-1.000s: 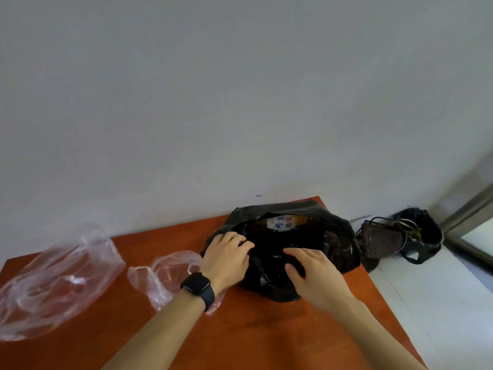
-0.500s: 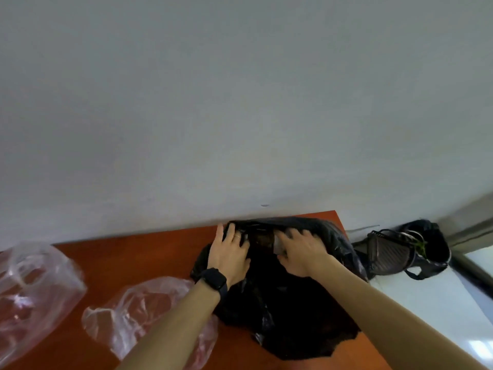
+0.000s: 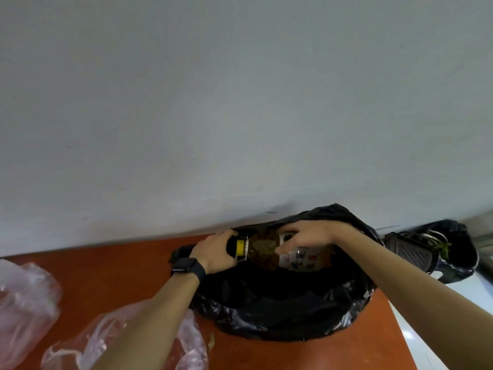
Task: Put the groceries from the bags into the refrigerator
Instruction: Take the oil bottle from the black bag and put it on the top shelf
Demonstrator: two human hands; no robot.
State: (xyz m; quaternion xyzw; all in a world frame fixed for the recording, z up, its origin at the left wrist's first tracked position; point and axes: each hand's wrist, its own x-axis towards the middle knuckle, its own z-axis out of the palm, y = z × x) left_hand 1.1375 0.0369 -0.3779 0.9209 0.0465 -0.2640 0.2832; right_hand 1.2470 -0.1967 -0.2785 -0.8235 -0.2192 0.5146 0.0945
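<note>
Head view: a dark bottle (image 3: pixel 262 248) lies on its side across the far part of the black bag's (image 3: pixel 280 311) open mouth, its yellow-banded cap end pointing left and its white label facing up. The left hand (image 3: pixel 216 249), with a watch (image 3: pixel 186 266) on its wrist, has its fingers curled round the capped neck. The right hand (image 3: pixel 309 235) comes over the top, with fingers and thumb closed on the bottle's body near the label. A grip at each end suits a long, likely heavy item being drawn out of slack plastic, since it keeps the bottle level and off the bag's folds. Whether the bottle hangs free or rests on something inside the bag is hard to tell, as the interior is too dark.

The bag sits on the red-brown table (image 3: pixel 120 265), its back against the wall (image 3: pixel 240 102), so there is no room to move behind it. Its right side is at the table's right edge, beyond which the floor (image 3: pixel 453 303) drops away. Another dark bag (image 3: pixel 453 236) and a dark basket-like thing (image 3: pixel 408 248) stand there. To the left, bare tabletop lies between the black bag and two crumpled clear bags (image 3: pixel 25 297) (image 3: pixel 125 340). Upward and toward the person is probably the freest way out. No refrigerator is in view.
</note>
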